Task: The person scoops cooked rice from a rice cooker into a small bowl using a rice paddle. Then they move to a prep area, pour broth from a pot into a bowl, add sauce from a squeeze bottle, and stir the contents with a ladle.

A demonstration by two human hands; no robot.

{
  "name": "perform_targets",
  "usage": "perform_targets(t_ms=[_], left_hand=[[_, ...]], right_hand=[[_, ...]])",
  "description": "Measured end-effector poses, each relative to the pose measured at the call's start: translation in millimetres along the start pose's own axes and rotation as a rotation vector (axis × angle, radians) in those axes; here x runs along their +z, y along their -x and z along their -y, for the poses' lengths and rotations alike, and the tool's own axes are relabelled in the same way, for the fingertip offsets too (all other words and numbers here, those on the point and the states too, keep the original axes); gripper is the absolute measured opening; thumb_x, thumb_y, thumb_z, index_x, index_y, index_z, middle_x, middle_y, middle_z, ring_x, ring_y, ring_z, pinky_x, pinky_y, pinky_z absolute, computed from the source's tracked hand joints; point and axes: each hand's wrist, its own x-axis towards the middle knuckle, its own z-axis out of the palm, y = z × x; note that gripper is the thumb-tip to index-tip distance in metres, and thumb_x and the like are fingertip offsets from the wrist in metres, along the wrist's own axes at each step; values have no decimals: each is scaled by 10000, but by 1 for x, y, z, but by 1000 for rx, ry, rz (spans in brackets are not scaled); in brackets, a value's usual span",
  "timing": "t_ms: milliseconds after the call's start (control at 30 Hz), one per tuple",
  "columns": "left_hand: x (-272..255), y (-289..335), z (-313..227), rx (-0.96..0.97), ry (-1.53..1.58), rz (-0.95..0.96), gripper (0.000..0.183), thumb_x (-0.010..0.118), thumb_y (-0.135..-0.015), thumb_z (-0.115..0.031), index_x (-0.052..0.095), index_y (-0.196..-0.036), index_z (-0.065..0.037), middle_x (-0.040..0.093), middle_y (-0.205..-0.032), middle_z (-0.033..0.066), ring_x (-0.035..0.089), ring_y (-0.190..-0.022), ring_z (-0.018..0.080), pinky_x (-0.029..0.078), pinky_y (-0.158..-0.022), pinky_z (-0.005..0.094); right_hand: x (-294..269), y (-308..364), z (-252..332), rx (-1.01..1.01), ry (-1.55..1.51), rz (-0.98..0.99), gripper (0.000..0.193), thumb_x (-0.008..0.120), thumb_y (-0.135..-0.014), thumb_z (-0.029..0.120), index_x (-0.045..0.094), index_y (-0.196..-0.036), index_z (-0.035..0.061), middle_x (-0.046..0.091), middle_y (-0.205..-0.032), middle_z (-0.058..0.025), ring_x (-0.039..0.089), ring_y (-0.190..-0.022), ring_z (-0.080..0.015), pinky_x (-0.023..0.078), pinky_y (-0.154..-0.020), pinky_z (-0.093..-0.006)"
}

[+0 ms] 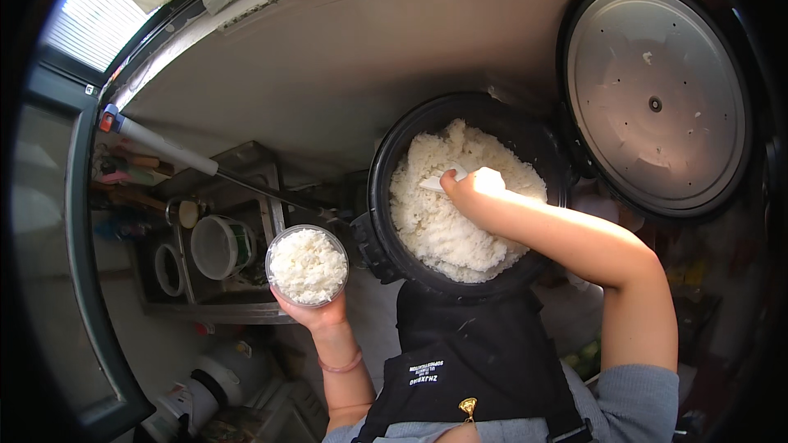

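Observation:
My left hand [318, 312] holds a clear round tub [345, 280] from below, its fingers partly hidden under it. White cooked rice [308, 264] is heaped in the tub up to its rim. To the right stands a large black rice cooker [381, 166] with much cooked rice [447, 238] in it. Inside the cooker, my right hand [476, 189] is closed round a white rice paddle [432, 184], low against the rice. The paddle's blade shows only in part, and bright light washes out the back of that hand.
The cooker's round metal lid [657, 98] stands raised at the right. At the left is a metal sink [271, 310] with a white bucket [217, 248] in it. A long-handled tool [172, 146] slants across the sink toward the cooker. A pale wall [345, 57] rises behind.

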Motion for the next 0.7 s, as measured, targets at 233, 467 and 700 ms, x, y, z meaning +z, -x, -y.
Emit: perform_targets(t_ms=[233,467,700], left_hand=[[-14,-5,-8,8,56,68,530,521,-939,-462,573,-1326,-104,590,-1355,85,538,-1266,285,396,-1108,469],[-17,-18,-3,-33,74,15,510,524,-943,-449,583,-1312,-103,591,-1351,84,542,-1260,284,404,-1099,471],[-5,-38,-2,-74,11,15,511,521,-946,-448,577,-1318,-102,577,-1366,93,529,-1272,293,393,-1106,487]], right_hand=[[-27,110,-32,127,-448,44,253,451,-981,157,496,-1217,79,639,-794,-180,657,-603,-283,540,-545,-394],[-30,184,-11,899,-2430,143,274,440,-956,98,418,-1227,127,457,-653,-27,392,-413,-125,365,-368,-287],[13,165,4,974,-2825,212,70,444,-952,141,485,-905,109,462,-649,2,381,-442,-104,345,-398,-290]])
